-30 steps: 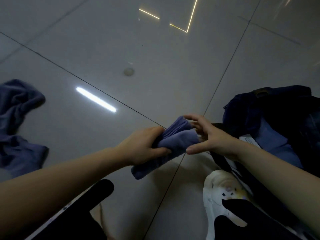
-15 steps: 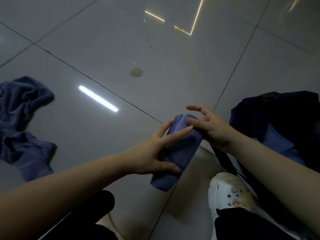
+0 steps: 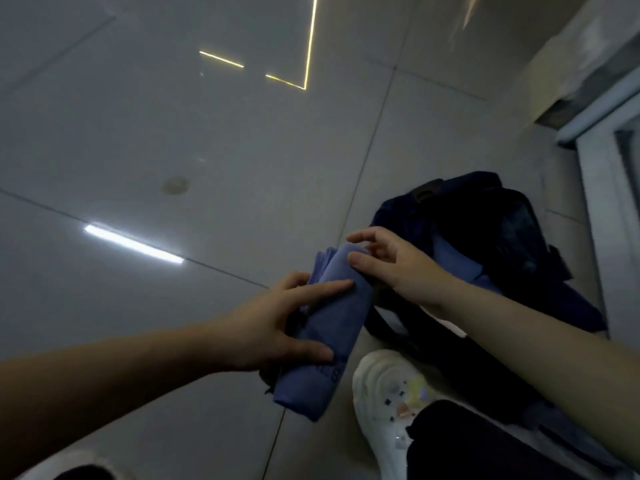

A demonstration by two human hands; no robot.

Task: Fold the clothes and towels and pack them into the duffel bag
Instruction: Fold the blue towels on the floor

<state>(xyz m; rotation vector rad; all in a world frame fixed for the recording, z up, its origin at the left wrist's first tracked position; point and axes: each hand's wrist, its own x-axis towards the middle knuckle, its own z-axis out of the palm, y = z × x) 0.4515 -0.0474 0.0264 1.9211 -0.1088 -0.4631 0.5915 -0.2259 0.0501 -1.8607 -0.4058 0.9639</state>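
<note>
Dimness swallows the duffel bag [image 3: 485, 237] at right, so its opening and contents are hard to read beyond a patch of blue fabric [image 3: 457, 265] inside. Printed letters near the lower end of the folded blue towel [image 3: 332, 327] are too blurred to make out. Glossy grey floor tiles [image 3: 207, 133] mirror ceiling light strips, and a pale door frame [image 3: 599, 237] runs along the right edge beside a white shoe [image 3: 384, 393]. Compared with half a second ago, the crumpled blue cloth at left has left the view and the towel sits closer to the bag. Left hand [image 3: 273, 327] grips the towel between thumb and extended fingers; right hand [image 3: 398, 265] pinches its upper end.
</note>
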